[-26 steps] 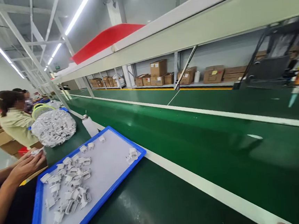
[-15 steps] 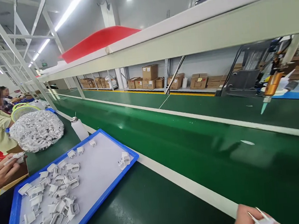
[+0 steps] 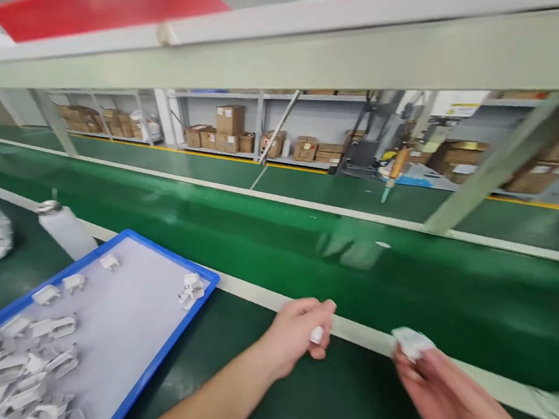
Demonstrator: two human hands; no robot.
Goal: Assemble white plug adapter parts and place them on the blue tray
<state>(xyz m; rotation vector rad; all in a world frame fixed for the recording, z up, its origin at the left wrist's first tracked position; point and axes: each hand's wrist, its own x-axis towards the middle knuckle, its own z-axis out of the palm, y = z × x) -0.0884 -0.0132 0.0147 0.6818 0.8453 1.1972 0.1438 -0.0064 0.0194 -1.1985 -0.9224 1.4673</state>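
Now the left hand (image 3: 295,336) is pinching a white plug (image 3: 316,335), the right hand (image 3: 442,392) another plug (image 3: 412,342); both seem light, stiff, easily held by edges.

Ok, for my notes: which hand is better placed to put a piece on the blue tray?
Probably the left hand: it sits nearer the blue tray than the right hand, which holds a white plastic piece.
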